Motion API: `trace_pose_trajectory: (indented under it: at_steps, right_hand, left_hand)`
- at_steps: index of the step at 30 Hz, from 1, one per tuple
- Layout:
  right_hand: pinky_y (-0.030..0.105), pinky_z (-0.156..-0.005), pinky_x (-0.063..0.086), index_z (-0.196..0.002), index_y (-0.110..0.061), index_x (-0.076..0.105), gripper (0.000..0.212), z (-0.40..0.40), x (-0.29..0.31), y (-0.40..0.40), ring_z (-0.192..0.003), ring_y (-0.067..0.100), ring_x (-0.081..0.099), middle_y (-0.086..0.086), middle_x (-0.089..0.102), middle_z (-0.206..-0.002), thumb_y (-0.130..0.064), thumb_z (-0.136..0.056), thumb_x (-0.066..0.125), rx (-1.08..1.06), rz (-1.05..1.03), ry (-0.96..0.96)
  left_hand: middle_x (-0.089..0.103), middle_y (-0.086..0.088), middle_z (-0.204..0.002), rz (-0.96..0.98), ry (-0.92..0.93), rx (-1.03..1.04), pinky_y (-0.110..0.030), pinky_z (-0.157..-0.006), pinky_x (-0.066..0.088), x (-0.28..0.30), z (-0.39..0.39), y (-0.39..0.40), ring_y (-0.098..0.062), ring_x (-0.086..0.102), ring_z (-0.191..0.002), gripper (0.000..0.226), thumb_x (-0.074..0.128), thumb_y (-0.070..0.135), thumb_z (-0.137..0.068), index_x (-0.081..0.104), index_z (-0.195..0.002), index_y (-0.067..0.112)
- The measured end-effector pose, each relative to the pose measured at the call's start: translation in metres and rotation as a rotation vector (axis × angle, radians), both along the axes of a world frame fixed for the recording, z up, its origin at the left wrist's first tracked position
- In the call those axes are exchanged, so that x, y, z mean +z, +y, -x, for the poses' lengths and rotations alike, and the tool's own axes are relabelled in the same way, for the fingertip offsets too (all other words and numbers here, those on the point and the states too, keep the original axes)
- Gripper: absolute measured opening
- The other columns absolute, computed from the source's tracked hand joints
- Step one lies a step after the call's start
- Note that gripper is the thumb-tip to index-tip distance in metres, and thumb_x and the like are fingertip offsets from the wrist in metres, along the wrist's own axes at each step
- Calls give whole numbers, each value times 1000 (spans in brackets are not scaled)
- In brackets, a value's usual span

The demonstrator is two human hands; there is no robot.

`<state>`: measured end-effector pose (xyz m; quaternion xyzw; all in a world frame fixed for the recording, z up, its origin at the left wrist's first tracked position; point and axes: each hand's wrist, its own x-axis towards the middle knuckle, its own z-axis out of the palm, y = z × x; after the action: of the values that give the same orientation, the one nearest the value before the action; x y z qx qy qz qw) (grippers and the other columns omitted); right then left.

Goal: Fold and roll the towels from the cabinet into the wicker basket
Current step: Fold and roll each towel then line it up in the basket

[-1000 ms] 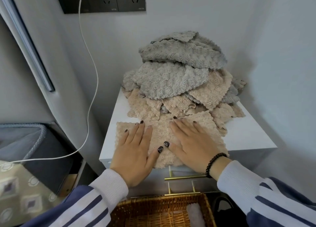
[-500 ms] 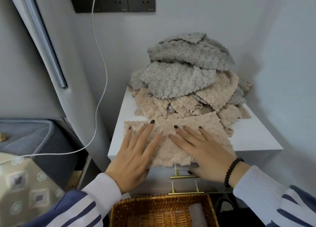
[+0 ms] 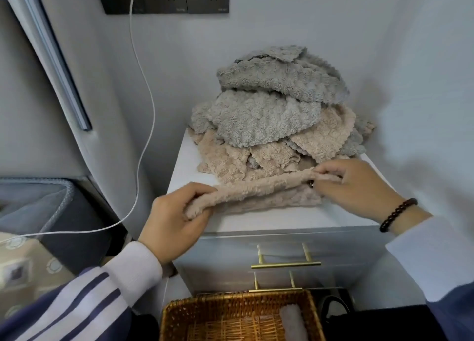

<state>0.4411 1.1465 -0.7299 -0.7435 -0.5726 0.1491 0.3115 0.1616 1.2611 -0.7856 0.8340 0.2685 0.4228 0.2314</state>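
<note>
1. Beige towel (image 3: 259,193) at the front of the white cabinet top (image 3: 282,220) is now pinched at both near corners: the left hand (image 3: 174,220) has its fingers curled round the left corner, thumb under and fingers over, and the right hand (image 3: 359,186) nips the right corner between thumb and fingertips.
2. Half a second ago both palms lay flat on it with fingers spread, pressing it smooth; now the fingers are closed on cloth and the near edge is raised off the surface, drooping a little between the 2 hands.
3. To my eye that means the smoothing is finished and the first fold is beginning, the near edge about to be carried over toward the far edge.
4. Just behind it, the heap of grey and beige towels (image 3: 269,114) sits against the wall as it did before, so most of the work is still ahead.
5. Below the drawer handles (image 3: 286,263), the wicker basket (image 3: 179,312) holds what looks like 1 pale rolled towel (image 3: 293,324) at its right side.
6. The view has also drawn closer and shifted left, so the cabinet sits further right than before.
</note>
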Motion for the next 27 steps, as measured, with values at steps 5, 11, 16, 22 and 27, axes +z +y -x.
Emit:
trace_pose_trajectory:
  at_steps: [5, 11, 16, 22, 27]
  right_hand:
    - [20, -51, 42, -90, -11, 68, 35, -15, 10, -1, -43, 10, 48, -4, 55, -53, -40, -73, 77, -225, -198, 316]
    - [19, -37, 23, -68, -5, 54, 44, -5, 5, 4, -34, 6, 26, -10, 32, -39, -43, -82, 69, -340, -316, 415]
    - [24, -61, 51, -70, 0, 58, 33, -3, -31, 16, -58, 25, 61, 17, 59, -62, -28, -85, 69, -402, 55, 502]
    - [29, -68, 46, -79, -10, 58, 21, -7, -33, 18, -68, 20, 56, 9, 59, -76, -28, -84, 68, -352, 207, 413]
    - [27, -46, 25, -73, -13, 33, 29, -3, -31, 19, -50, 16, 31, 3, 35, -61, -22, -98, 43, -430, 0, 116]
  left_hand:
    - [73, 6, -85, 371, -338, 129, -30, -75, 57, 29, -6, 8, -13, 69, -83, 14, 77, 23, -77, 70, -88, 27]
    - [74, 3, -86, 544, -336, 208, -28, -69, 58, 49, -8, 6, -13, 70, -82, 17, 60, 34, -90, 70, -90, 20]
    - [60, -15, -76, 612, 238, 425, -32, -60, 41, 17, -12, 27, -23, 53, -67, 46, 49, 38, -95, 57, -91, -8]
    - [56, -11, -76, 701, 168, 419, -30, -60, 38, 15, -14, 31, -22, 50, -67, 41, 47, 32, -96, 58, -90, -7]
    - [48, -5, -74, 803, 25, 336, -32, -60, 36, 19, -18, 27, -19, 42, -65, 34, 50, 45, -92, 55, -85, 13]
